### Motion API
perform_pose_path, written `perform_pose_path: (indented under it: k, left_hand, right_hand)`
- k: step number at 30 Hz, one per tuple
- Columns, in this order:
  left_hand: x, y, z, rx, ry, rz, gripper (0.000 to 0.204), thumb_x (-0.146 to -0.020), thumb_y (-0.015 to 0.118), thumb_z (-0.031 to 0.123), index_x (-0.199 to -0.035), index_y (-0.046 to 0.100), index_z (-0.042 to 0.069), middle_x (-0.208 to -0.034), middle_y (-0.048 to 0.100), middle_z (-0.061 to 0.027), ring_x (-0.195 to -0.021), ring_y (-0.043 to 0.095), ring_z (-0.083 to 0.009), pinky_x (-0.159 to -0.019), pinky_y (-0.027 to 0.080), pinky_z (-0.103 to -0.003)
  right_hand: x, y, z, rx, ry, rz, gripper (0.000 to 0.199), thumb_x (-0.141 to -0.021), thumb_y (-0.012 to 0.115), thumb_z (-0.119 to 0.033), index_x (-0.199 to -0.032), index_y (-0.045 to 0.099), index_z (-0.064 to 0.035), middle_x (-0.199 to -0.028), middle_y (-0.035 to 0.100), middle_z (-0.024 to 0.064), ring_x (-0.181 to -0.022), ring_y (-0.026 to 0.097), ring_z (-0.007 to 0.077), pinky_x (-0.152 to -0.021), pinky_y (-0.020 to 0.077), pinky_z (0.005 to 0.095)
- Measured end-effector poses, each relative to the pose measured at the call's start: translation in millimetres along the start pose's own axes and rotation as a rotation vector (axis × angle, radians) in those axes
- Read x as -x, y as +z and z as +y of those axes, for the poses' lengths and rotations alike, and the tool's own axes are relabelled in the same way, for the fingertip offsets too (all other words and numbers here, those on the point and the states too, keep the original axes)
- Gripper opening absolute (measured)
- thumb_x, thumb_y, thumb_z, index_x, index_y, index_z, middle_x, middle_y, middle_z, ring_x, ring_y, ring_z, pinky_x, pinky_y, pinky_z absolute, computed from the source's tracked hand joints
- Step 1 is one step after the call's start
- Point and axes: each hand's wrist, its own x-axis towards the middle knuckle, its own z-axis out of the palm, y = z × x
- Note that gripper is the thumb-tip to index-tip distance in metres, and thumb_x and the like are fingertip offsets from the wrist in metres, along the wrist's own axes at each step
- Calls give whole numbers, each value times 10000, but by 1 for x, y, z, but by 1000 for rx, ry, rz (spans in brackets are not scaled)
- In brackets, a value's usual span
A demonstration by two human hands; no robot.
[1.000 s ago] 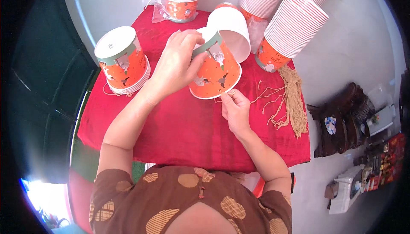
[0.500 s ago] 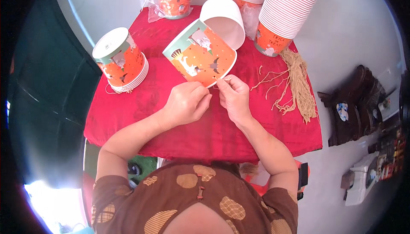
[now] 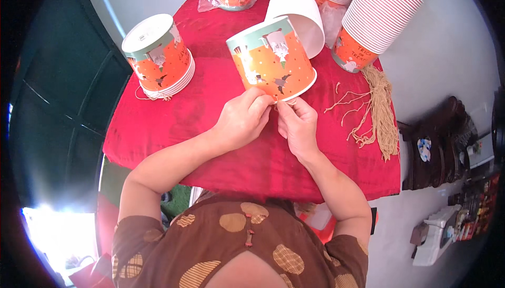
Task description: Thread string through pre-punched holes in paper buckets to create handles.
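Our fingers (image 3: 261, 104) on both hands are pinched shut on a thin strand of twine (image 3: 284, 102) right at the rim of the orange printed bucket (image 3: 271, 59), left hand (image 3: 243, 120) and right hand (image 3: 295, 125) touching at the fingertips, about equally near. The bucket lies tipped just beyond our fingers toward the far edge of the red-covered desk (image 3: 173, 125), its long axis slanting away to the left, mouth toward us. Further out sit an upside-down bucket stack (image 3: 158, 57) near the left edge and a bundle of twine (image 3: 376, 112) near the right edge.

Two hands (image 3: 243, 120) (image 3: 297, 125); three loose printed buckets (image 3: 271, 59); four bucket stacks (image 3: 376, 17); one twine bundle (image 3: 379, 112).
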Motion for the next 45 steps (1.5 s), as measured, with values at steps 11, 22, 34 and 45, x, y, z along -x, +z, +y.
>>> perform_pose_path:
  k: [11,22,34,45]
  left_hand:
    - [1,2,-11,27,-5,37,310,-717,703,-78,-977,568,24,-885,585,-130,-717,631,-312,-569,528,-378]
    - [4,2,-11,29,-7,20,320,-701,716,-72,-967,570,29,-882,583,-121,-703,627,-297,-552,521,-370]
    - [0,0,-4,38,-21,26,333,-686,721,-82,-966,577,24,-892,592,-124,-710,631,-288,-561,521,-358]
    - [4,-6,7,297,-268,25,392,-771,663,-63,-1129,521,16,-880,584,-148,-714,633,-321,-587,534,-390]
  right_hand:
    - [3,-5,1,24,-73,-81,139,-978,506,-64,-1065,586,8,-702,474,-35,-533,401,23,-444,340,188]
    - [3,-8,7,65,-112,-107,140,-1014,496,-112,-1027,582,-2,-662,451,-43,-502,364,26,-438,312,194]
    - [5,-6,8,78,-167,-47,89,-980,591,-88,-974,625,-5,-707,508,-66,-539,383,-3,-463,300,175]
    - [5,-5,14,249,-216,-11,57,-964,597,-38,-941,633,-1,-753,541,-71,-649,427,-10,-551,349,180]
